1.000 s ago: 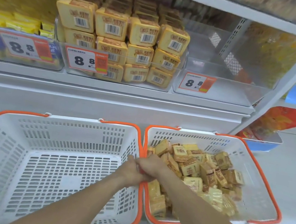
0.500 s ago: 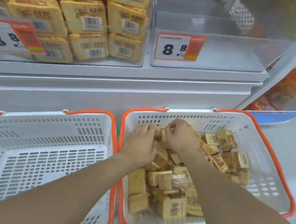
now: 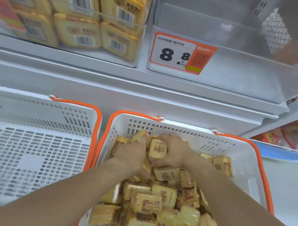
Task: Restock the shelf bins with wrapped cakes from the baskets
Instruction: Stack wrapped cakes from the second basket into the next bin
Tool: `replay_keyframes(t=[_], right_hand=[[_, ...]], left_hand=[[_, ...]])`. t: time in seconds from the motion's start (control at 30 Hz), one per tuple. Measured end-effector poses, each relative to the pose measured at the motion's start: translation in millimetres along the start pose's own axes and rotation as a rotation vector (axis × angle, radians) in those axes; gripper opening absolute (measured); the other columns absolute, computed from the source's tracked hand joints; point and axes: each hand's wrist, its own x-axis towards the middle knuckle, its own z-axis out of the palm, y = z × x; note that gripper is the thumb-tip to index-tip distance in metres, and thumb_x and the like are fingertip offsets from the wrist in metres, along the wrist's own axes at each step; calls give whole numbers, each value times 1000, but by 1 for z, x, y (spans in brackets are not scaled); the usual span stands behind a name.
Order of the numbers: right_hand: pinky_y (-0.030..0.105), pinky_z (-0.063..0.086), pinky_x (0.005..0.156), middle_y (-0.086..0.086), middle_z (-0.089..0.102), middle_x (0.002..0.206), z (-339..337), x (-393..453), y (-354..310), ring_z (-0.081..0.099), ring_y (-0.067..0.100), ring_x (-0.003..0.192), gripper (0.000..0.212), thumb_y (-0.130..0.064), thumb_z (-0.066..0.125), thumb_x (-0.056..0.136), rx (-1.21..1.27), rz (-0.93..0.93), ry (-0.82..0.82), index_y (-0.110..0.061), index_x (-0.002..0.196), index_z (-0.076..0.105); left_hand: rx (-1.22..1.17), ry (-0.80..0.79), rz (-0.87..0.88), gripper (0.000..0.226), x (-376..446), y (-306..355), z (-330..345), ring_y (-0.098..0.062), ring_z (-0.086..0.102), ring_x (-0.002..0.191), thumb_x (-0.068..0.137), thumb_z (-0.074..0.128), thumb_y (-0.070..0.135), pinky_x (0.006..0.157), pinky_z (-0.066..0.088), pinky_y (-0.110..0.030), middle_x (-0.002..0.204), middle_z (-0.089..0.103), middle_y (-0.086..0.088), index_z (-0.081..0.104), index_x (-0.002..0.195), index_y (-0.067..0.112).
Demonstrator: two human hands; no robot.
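Both hands deep in right basket (image 3: 250,158), at its 12 o'clock end, among loose wrapped cakes (image 3: 150,212). Right hand (image 3: 175,152) curls round one upright cake (image 3: 158,149), label facing the camera. Left hand (image 3: 132,152) at its 9 o'clock, fingers curled over a cake there. Left basket (image 3: 34,106) at 9 o'clock. Clear bin (image 3: 248,74) with price tag (image 3: 181,53) at 12 o'clock; stocked bin (image 3: 119,24) at 10 o'clock.

Even, bright overhead light; almost no shadow under my hands. Soft glare on the clear bin (image 3: 222,52) above my right hand (image 3: 174,152). Motion blur smears packs above my left hand (image 3: 132,149). Wide-angle bowing at the edges; forearms stretched.
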Motion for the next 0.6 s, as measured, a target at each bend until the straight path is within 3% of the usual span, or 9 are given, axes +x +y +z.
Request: replay_keyframes(t=[0.07, 0.13, 0.23, 0.3, 0.4, 0.47, 0.53, 0.6], right_hand=[[38, 41, 104, -3, 53, 129, 1, -1, 4, 49, 22, 121, 95, -52, 91, 57, 31, -102, 43, -28, 138, 46], [31, 47, 90, -5, 54, 119, -3, -5, 8, 55, 18, 108, 88, -35, 93, 55, 148, -185, 88, -29, 129, 47], [19, 42, 74, -6, 42, 121, -18, -20, 12, 53, 12, 97, 92, -27, 93, 57, 176, -226, 95, -29, 132, 41], [17, 42, 68, -5, 40, 127, -32, -33, 19, 55, 13, 96, 100, -30, 93, 60, 95, -218, 26, -28, 142, 34], [26, 48, 86, -4, 48, 135, -67, -54, 26, 54, 16, 110, 107, -40, 95, 59, 38, -189, -32, -28, 145, 33], [33, 46, 99, -6, 51, 139, -95, -70, 27, 52, 17, 120, 109, -52, 95, 55, -64, -168, -65, -28, 145, 38], [32, 47, 98, -12, 55, 129, -124, -92, 23, 54, 14, 115, 106, -62, 93, 52, -149, -139, -111, -28, 141, 46], [32, 53, 92, -19, 65, 109, -150, -119, 17, 62, 7, 99, 88, -66, 90, 52, -130, -113, -154, -29, 126, 60]], left_hand=[[-19, 19, 17, 115, 0, 2, -1, -21, 67, 102, 50, 97, 49, 87, 57, -41, 118, 66, 2, 26, 138, 25], [-44, 46, 13, 111, -1, 6, -4, -18, 65, 104, 52, 96, 53, 88, 55, -35, 120, 65, 4, 34, 138, 22], [-164, 105, -17, 73, -10, 15, -15, -8, 61, 90, 57, 96, 49, 71, 46, -22, 102, 64, 12, 60, 115, 24], [-282, 78, -47, 59, -17, 18, -23, -5, 61, 86, 58, 96, 47, 64, 42, -19, 92, 62, 17, 63, 103, 28], [-509, -37, -71, 56, -28, 21, -37, -13, 65, 96, 56, 97, 46, 68, 48, -22, 102, 66, 6, 65, 99, 30], [-635, -106, -54, 51, -35, 27, -51, -23, 66, 104, 57, 98, 42, 75, 53, -27, 117, 65, -7, 71, 95, 21], [-780, -185, -18, 44, -42, 38, -68, -27, 70, 103, 67, 93, 27, 79, 58, -34, 120, 68, -14, 69, 100, 10], [-915, -257, 31, 30, -56, 54, -90, -25, 71, 93, 77, 81, 22, 78, 60, -36, 103, 72, -14, 66, 100, 9]])
